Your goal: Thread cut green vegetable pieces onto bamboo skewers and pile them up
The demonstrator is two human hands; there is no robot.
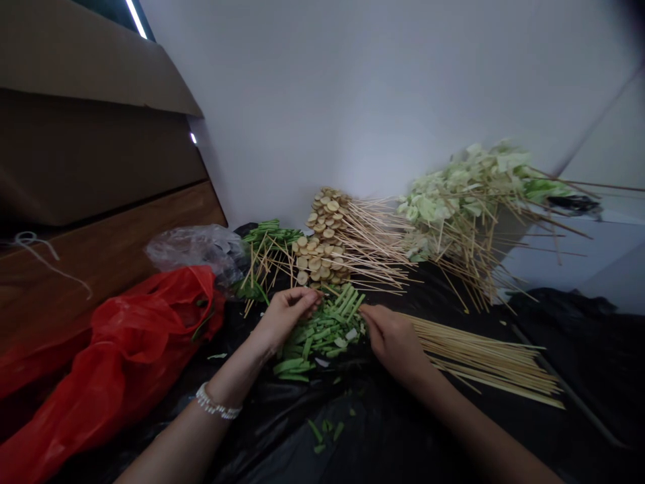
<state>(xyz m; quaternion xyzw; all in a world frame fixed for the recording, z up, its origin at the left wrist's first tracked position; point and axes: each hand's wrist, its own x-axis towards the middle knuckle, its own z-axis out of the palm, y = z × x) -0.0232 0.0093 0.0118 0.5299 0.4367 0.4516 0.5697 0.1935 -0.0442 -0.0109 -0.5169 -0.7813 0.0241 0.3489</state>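
A pile of cut green bean pieces lies on black plastic sheeting between my hands. At the upper left edge of the pile, my left hand is closed in a pinch, and what its fingertips hold is too small to make out. My right hand is also pinched, at the pile's right side, with its grip hidden by the fingers. Just behind that hand and to its right lies a bundle of bare bamboo skewers. A white beaded bracelet circles my left wrist.
Skewered round pale slices are stacked beyond the pile. Skewers of green beans lie to their left, skewers of leafy cabbage to the right against the wall. A red plastic bag and a clear bag sit left.
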